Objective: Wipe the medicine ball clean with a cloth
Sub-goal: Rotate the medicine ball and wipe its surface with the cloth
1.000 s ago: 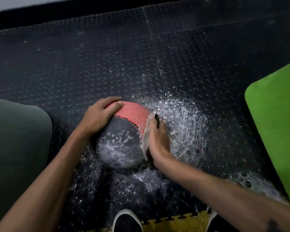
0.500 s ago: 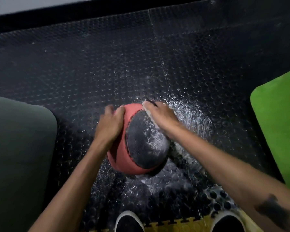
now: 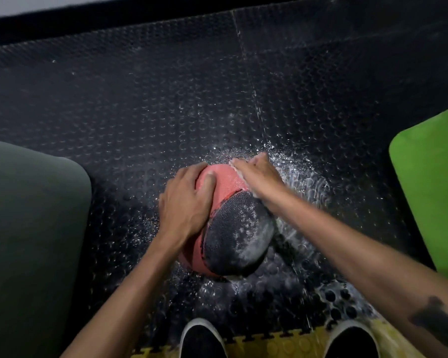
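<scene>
The medicine ball (image 3: 229, 223) is seen resting on the studded black rubber floor (image 3: 166, 99), just ahead of the toes of two dark shoes (image 3: 203, 338) and between a dark grey mat (image 3: 29, 228) on the left and a bright green mat (image 3: 432, 189) on the right. Its shell is split into red panels and a black textured panel, and the black panel is streaked with pale, wet-looking film. White droplets or foam are scattered over the floor around it, thickest on the right.

The left hand (image 3: 184, 205) is laid over the ball's upper left flank, fingers spread and bent to the curve, thumb on the red panel — a steadying hold rather than a pinch. The right hand (image 3: 256, 171) is pressed flat over the far top of the ball with a pale cloth (image 3: 239, 174) trapped beneath the fingers; only the cloth's edge is visible.

The ball is judged to be heavy and firm, so it will not dent under wiping pressure, but being round it is likely to roll off line on the wet floor unless braced. The textured surface should give grip, though the wet film may make it slick. It is best held by a broad open palm against the side opposite the wiping stroke — and turned by that same palm to bring unwiped panels up.
</scene>
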